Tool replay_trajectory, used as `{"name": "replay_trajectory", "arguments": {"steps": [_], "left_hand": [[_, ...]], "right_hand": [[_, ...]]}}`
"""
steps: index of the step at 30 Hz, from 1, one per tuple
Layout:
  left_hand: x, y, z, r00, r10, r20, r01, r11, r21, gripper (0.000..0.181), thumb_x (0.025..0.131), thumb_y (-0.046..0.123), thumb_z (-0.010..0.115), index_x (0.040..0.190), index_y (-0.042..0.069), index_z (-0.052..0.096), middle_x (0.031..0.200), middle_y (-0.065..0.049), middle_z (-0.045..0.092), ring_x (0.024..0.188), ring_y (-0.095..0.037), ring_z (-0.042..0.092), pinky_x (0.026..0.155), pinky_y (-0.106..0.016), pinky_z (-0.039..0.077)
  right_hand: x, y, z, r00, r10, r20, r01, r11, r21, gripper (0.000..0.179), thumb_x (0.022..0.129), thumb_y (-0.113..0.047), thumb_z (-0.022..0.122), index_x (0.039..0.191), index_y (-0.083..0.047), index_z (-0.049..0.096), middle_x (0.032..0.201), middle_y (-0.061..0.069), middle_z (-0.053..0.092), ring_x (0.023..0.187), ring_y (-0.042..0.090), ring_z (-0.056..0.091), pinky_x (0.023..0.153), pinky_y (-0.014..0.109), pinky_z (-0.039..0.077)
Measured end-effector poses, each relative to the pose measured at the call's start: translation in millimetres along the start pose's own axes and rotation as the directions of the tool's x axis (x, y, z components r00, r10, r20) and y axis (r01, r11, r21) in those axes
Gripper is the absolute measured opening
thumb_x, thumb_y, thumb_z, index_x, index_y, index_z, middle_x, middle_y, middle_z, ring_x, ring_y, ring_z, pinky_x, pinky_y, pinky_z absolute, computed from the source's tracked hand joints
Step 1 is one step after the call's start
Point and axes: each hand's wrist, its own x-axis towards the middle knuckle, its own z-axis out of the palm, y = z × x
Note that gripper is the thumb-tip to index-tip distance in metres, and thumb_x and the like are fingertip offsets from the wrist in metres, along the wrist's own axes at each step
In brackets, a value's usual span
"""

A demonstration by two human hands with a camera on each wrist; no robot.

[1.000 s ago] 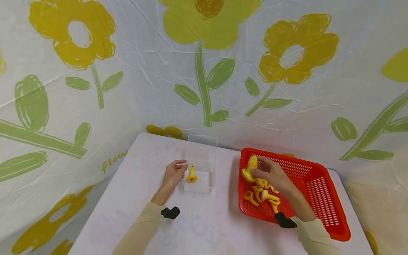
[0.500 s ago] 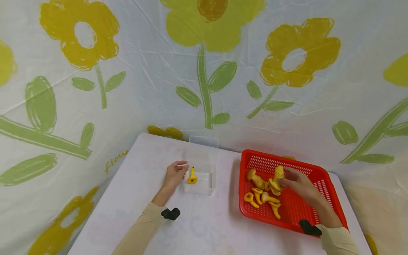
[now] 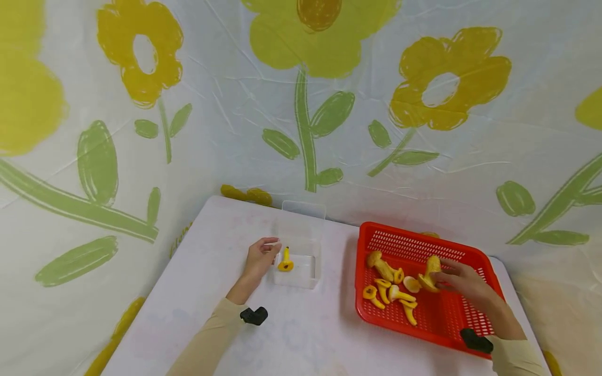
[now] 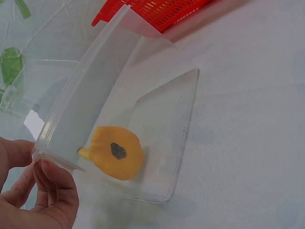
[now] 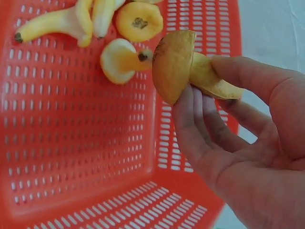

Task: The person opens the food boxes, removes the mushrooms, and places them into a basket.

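Observation:
My right hand (image 3: 463,279) pinches a mushroom (image 5: 171,67) by its stem, its tan cap turned down over the basket in the head view. The red plastic basket (image 5: 71,143) beneath holds several yellow mushrooms (image 5: 52,25), grouped toward its left side in the head view. On the left, a clear plastic box (image 3: 296,282) stands with its lid (image 3: 303,210) raised at the back. Thumb and fingers of my left hand (image 3: 258,258) pinch the box's edge at a corner (image 4: 37,151). One yellow mushroom (image 4: 112,152) with a dark spot on its cap lies in the box.
Both containers stand on a pale table (image 3: 291,334), the basket to the right of the box. A white cloth with printed flowers (image 3: 211,130) hangs behind and beside the table. A black wrist device (image 3: 254,316) sits on the left sleeve; another (image 3: 476,340) is on the right.
My right hand has carried the mushroom rightward from the basket's back left toward its middle, uncovering other mushrooms. My left hand has stayed at the box. The head view has shifted slightly.

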Motion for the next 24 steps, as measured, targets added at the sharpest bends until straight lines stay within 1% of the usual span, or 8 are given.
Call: {"name": "replay_trajectory", "arguments": {"steps": [5,10,12,15,18,20,24], "left_hand": [[5.9,0.4,-2.5,1.000,0.017,0.009,-0.017,1.000,0.002,0.030,0.101,0.021,0.068,0.127,0.006,0.068,0.095,-0.008,0.064,0.072,-0.017,0.053,0.064,-0.021,0.048],[10.8,1.2,-4.5,1.000,0.018,0.018,-0.018,1.000,0.005,0.030,0.101,0.021,0.068,0.126,0.006,0.069,0.096,-0.010,0.065,0.072,-0.017,0.053,0.065,-0.022,0.049],[10.7,1.8,-4.5,1.000,0.016,0.018,-0.016,1.000,0.008,0.030,0.100,0.022,0.069,0.126,0.007,0.069,0.097,-0.010,0.065,0.072,-0.018,0.054,0.065,-0.023,0.049],[10.6,2.6,-4.7,1.000,0.014,0.017,-0.014,1.000,0.013,0.030,0.101,0.023,0.069,0.126,0.007,0.069,0.097,-0.009,0.065,0.072,-0.018,0.054,0.065,-0.022,0.049],[10.5,3.8,-5.0,1.000,0.012,0.018,-0.013,1.000,0.013,0.029,0.101,0.023,0.068,0.125,0.007,0.069,0.097,-0.009,0.065,0.073,-0.018,0.054,0.065,-0.023,0.049],[10.3,4.2,-5.0,1.000,0.009,0.017,-0.009,1.000,0.013,0.029,0.101,0.023,0.069,0.125,0.007,0.069,0.097,-0.009,0.065,0.073,-0.018,0.054,0.066,-0.025,0.050],[10.4,4.8,-5.0,1.000,0.004,0.019,-0.004,1.000,0.011,0.029,0.101,0.022,0.068,0.125,0.007,0.069,0.096,-0.009,0.065,0.071,-0.016,0.053,0.067,-0.028,0.051]], "right_hand": [[0.4,3,-5,0.998,0.060,0.006,-0.060,0.998,0.003,0.074,0.106,-0.024,0.058,0.151,0.021,0.020,0.137,0.041,0.049,0.106,0.030,0.067,0.089,0.042,0.059],[-0.7,6,-6,0.991,0.135,0.019,-0.135,0.991,0.008,0.076,0.106,-0.024,0.057,0.149,0.023,0.017,0.136,0.042,0.048,0.103,0.027,0.067,0.090,0.044,0.058],[-1.4,8,-8,0.989,0.149,0.024,-0.149,0.989,0.003,0.074,0.106,-0.023,0.057,0.148,0.024,0.018,0.133,0.042,0.051,0.101,0.027,0.067,0.089,0.044,0.058],[-2.7,13,-6,0.989,0.149,0.026,-0.149,0.989,-0.015,0.071,0.104,-0.021,0.059,0.145,0.025,0.025,0.122,0.036,0.060,0.096,0.026,0.067,0.087,0.044,0.059],[-3.0,18,3,0.988,0.149,0.045,-0.148,0.988,-0.037,0.066,0.100,-0.018,0.064,0.141,0.024,0.033,0.115,0.026,0.065,0.092,0.025,0.066,0.085,0.045,0.060],[-2.4,21,10,0.983,0.172,0.070,-0.169,0.984,-0.048,0.064,0.098,-0.017,0.067,0.139,0.023,0.038,0.116,0.026,0.064,0.092,0.024,0.065,0.086,0.046,0.060],[1.1,23,20,0.969,0.212,0.125,-0.204,0.976,-0.073,0.060,0.097,-0.014,0.069,0.137,0.023,0.042,0.120,0.031,0.062,0.095,0.027,0.066,0.086,0.046,0.059]]}}
